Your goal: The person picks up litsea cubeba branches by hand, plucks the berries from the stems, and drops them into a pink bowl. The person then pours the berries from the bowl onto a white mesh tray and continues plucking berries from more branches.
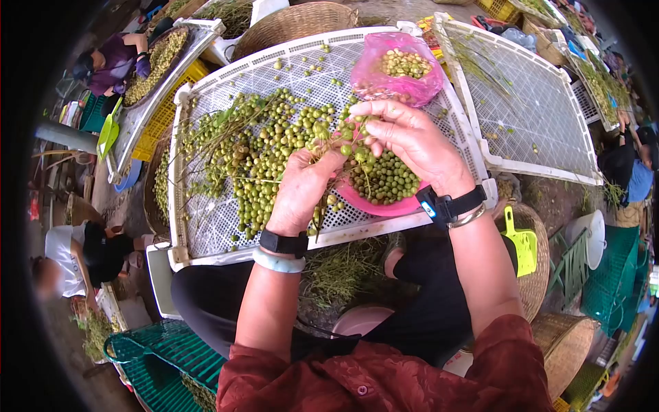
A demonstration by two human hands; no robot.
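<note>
My left hand (305, 184) is closed, its thumb and fingers pinching the stems of a sprig of round green fruits (322, 132). Bare stalks hang down below that grip. My right hand (419, 141) curls round the sprig's other side, its bent fingers against the fruits; part of the fingers is hidden. Just beneath the hands sits a pink bowl (371, 204) of loose dark green fruits (390, 180). To its left, a heap of yellow-green fruits (264, 147) with some leafy twigs (220, 130) spreads over a white mesh tray (213, 237).
A pink plastic bag (371, 62) of paler fruits stands at the tray's far right. Another white mesh tray (542, 103) lies to the right, with a yellow-green dustpan (525, 250) nearer me. Cut stems (343, 268) litter the floor. Other people work at left and right.
</note>
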